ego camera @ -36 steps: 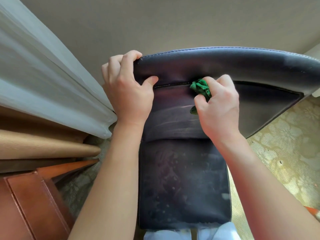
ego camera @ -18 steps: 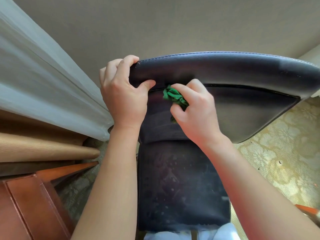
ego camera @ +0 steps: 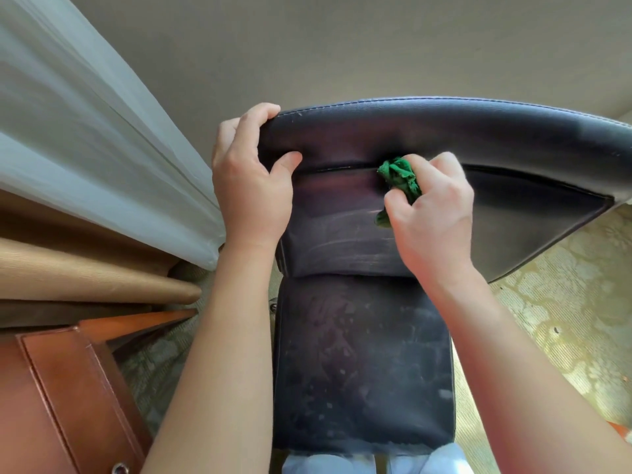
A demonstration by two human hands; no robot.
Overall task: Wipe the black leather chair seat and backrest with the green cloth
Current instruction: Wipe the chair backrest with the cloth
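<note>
- The black leather chair backrest [ego camera: 444, 138] stands at the far side, its top edge nearest the plain beige wall [ego camera: 342, 46] behind it.
- The black leather chair seat [ego camera: 362, 364] lies below and in front of the backrest, nearer the person.
- The left hand [ego camera: 251, 186] grips the backrest's left top corner, fingers over the edge, thumb on the front face.
- The right hand [ego camera: 434, 213] is right of the left hand, on the backrest's front, pressing the crumpled green cloth [ego camera: 398, 177] against the seam.
- The pale sheer curtain [ego camera: 85, 148] hangs left of the backrest.
- The brown leather furniture piece [ego camera: 68, 398] sits left of the seat.
- The patterned carpet floor [ego camera: 564, 319] lies right of the seat, under the backrest's right end.
</note>
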